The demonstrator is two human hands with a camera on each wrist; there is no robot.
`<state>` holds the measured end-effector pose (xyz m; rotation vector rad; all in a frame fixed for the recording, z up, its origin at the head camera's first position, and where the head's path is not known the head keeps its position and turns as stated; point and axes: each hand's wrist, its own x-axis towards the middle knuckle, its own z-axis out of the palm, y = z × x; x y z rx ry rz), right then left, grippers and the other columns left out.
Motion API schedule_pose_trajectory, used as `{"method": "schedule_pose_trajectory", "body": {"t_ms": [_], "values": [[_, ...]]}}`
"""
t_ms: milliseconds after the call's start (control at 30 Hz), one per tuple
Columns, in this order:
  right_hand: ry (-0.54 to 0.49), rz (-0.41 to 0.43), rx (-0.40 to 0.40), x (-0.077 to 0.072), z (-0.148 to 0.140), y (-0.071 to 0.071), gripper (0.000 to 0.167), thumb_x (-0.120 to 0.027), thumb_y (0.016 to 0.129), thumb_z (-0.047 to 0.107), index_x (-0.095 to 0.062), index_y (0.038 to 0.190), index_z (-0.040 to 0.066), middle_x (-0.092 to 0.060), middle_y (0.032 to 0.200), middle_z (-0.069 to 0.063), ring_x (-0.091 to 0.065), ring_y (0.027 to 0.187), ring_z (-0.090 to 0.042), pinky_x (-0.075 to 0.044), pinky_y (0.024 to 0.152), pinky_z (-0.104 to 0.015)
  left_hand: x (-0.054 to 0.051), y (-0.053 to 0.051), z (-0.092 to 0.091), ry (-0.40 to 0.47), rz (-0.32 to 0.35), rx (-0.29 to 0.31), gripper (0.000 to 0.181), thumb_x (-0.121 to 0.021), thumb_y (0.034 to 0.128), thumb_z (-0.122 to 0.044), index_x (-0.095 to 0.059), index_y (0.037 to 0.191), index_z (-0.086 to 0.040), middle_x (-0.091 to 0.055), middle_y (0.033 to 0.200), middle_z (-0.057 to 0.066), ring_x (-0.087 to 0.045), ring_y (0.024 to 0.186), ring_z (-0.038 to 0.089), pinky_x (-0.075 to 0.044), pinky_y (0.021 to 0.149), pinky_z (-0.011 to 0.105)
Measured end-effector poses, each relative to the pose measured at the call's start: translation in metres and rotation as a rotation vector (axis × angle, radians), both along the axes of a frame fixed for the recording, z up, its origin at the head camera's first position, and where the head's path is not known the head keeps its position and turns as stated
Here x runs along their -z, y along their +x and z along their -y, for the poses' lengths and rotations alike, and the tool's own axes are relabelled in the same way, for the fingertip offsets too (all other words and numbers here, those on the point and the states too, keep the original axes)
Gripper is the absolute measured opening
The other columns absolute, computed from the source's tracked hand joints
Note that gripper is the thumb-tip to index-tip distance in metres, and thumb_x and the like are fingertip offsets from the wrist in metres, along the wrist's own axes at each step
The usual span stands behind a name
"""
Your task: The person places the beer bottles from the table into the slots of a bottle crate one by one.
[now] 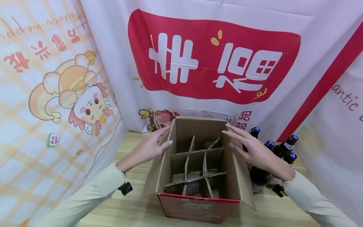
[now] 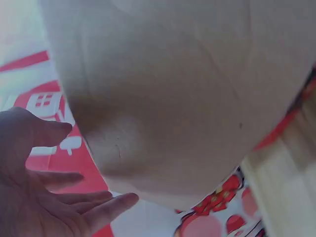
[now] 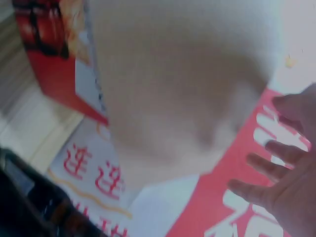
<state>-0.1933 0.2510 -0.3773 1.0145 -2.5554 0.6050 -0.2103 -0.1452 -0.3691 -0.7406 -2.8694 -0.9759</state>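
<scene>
An upright cardboard box (image 1: 198, 208) stands with its top uncovered; crossed cardboard dividers (image 1: 195, 151) split its inside into several cells. Beside its left side flap (image 2: 173, 108) is my left hand (image 1: 150, 145), fingers extended near the upper edge. My right hand (image 1: 252, 151) lies over the right side flap (image 3: 177, 98), fingers spread and reaching to the box's back right corner. In both wrist views the fingers of the left hand (image 2: 54, 187) and right hand (image 3: 286, 173) are spread beside the flaps; whether they touch the cardboard is unclear.
Several dark bottles with blue caps (image 1: 292, 156) stand right of the box, partly behind my right forearm; one shows dark at the lower left of the right wrist view. The wooden table (image 1: 127, 208) lies beneath. Printed cloths (image 1: 119, 63) hang behind and at both sides.
</scene>
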Motion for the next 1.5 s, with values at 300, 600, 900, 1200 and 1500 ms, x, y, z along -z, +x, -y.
{"method": "schedule_pose_trajectory", "body": {"t_ms": [300, 600, 900, 1200, 1500], "values": [[0.141, 0.032, 0.188, 0.004, -0.037, 0.012, 0.06, -0.083, 0.089, 0.011, -0.059, 0.145, 0.007, -0.06, 0.142, -0.023, -0.065, 0.12, -0.042, -0.063, 0.086, -0.059, 0.01, 0.004, 0.012, 0.13, 0.224, -0.012, 0.073, -0.067, 0.1032, -0.03, -0.034, 0.161, 0.0, -0.04, 0.162, 0.026, -0.052, 0.139, 0.048, -0.051, 0.11, 0.057], [0.341, 0.296, 0.376, 0.022, -0.071, 0.035, 0.053, -0.085, 0.086, 0.01, -0.062, 0.133, -0.003, -0.064, 0.125, -0.031, -0.067, 0.104, -0.045, -0.062, 0.076, -0.058, 0.011, 0.007, 0.01, 0.174, 0.25, -0.025, 0.074, -0.067, 0.1022, -0.033, -0.036, 0.162, -0.003, -0.038, 0.164, 0.024, -0.051, 0.14, 0.048, -0.053, 0.109, 0.058], [0.137, 0.481, 0.499, 0.043, -0.09, 0.044, 0.04, -0.075, 0.093, 0.002, -0.054, 0.121, -0.018, -0.068, 0.076, -0.013, -0.061, 0.062, -0.022, -0.05, 0.053, -0.038, 0.019, 0.009, 0.004, 0.257, 0.318, -0.023, 0.072, -0.064, 0.1032, -0.025, -0.03, 0.164, -0.005, -0.027, 0.17, 0.02, -0.046, 0.142, 0.053, -0.052, 0.109, 0.059], [-0.178, 0.391, 0.637, 0.075, -0.086, 0.052, 0.051, -0.079, 0.095, 0.021, -0.058, 0.131, -0.008, -0.063, 0.08, -0.011, -0.053, 0.062, -0.008, -0.043, 0.056, -0.025, 0.025, 0.009, 0.006, 0.376, 0.394, -0.032, 0.074, -0.065, 0.1025, -0.024, -0.029, 0.166, -0.01, -0.024, 0.172, 0.018, -0.043, 0.145, 0.051, -0.051, 0.111, 0.057], [-0.712, 0.354, 0.663, 0.136, -0.08, 0.048, 0.042, -0.077, 0.098, 0.022, -0.065, 0.135, 0.006, -0.068, 0.099, 0.022, -0.062, 0.084, 0.005, -0.054, 0.065, -0.013, 0.027, 0.009, 0.007, 0.375, 0.406, -0.043, 0.072, -0.065, 0.1029, -0.026, -0.031, 0.165, -0.013, -0.026, 0.172, 0.016, -0.044, 0.145, 0.049, -0.051, 0.111, 0.056]]}}
